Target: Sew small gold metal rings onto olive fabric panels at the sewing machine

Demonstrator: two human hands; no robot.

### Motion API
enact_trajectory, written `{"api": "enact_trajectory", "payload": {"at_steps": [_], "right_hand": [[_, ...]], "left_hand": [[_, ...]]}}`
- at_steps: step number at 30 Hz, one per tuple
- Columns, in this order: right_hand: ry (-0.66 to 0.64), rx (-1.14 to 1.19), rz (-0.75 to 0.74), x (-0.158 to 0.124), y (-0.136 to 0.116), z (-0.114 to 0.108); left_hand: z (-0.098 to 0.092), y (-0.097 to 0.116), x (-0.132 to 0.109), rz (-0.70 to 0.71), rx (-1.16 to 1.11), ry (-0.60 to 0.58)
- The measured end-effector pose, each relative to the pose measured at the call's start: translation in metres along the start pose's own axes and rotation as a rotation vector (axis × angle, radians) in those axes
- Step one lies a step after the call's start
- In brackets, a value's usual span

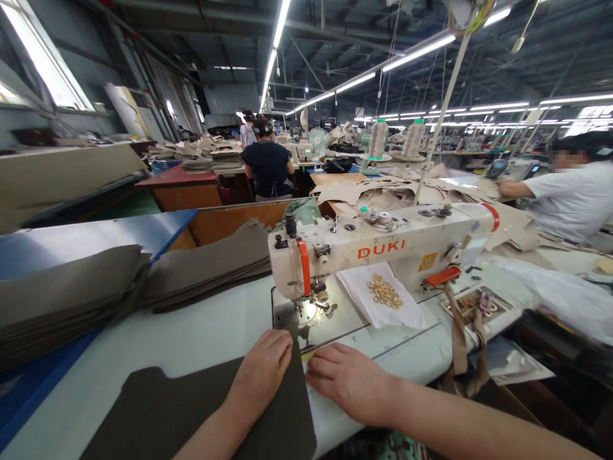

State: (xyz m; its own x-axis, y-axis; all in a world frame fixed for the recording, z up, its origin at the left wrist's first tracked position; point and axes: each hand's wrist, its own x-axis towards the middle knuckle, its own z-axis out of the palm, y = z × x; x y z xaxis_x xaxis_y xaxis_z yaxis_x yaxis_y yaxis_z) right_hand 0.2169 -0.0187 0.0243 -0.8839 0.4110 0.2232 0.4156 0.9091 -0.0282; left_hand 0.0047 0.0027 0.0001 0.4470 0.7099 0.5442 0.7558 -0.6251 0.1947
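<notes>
A dark grey-brown fabric panel point(201, 396) lies on the pale sewing table, one corner reaching toward the needle area of the white sewing machine point(335, 255). My left hand point(263, 364) rests on the panel near its right edge, fingers together and curled, just in front of the metal needle plate point(330, 316). Just right of the panel, my right hand point(349, 380) lies on the table with its fingers bent and close together; its fingertips are near the panel's edge. Whether anything is between the fingers of either hand is hidden.
Gold rings point(384, 291) sit on white cloth point(407, 313) by the machine. Stacked dark panels point(62, 287) lie left, more point(211, 262) behind. A tray point(502, 313) with small items and hanging straps point(460, 338) is at right. People work beyond.
</notes>
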Motion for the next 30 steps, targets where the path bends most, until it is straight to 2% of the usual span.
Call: {"api": "enact_trajectory", "payload": {"at_steps": [9,16,23,30], "right_hand": [[0.147,0.091,0.151,0.019,-0.002,0.019],[0.179,0.077,0.041,0.025,-0.001,0.033],[0.195,0.109,0.051,0.023,0.000,0.037],[0.197,0.112,0.054,0.023,-0.002,0.032]], "left_hand": [[-0.004,0.002,0.001,0.027,0.014,0.020],[-0.001,0.000,-0.002,0.045,0.043,0.012],[-0.001,0.001,0.001,0.015,0.035,-0.032],[-0.001,0.001,0.001,0.021,0.037,-0.021]]}}
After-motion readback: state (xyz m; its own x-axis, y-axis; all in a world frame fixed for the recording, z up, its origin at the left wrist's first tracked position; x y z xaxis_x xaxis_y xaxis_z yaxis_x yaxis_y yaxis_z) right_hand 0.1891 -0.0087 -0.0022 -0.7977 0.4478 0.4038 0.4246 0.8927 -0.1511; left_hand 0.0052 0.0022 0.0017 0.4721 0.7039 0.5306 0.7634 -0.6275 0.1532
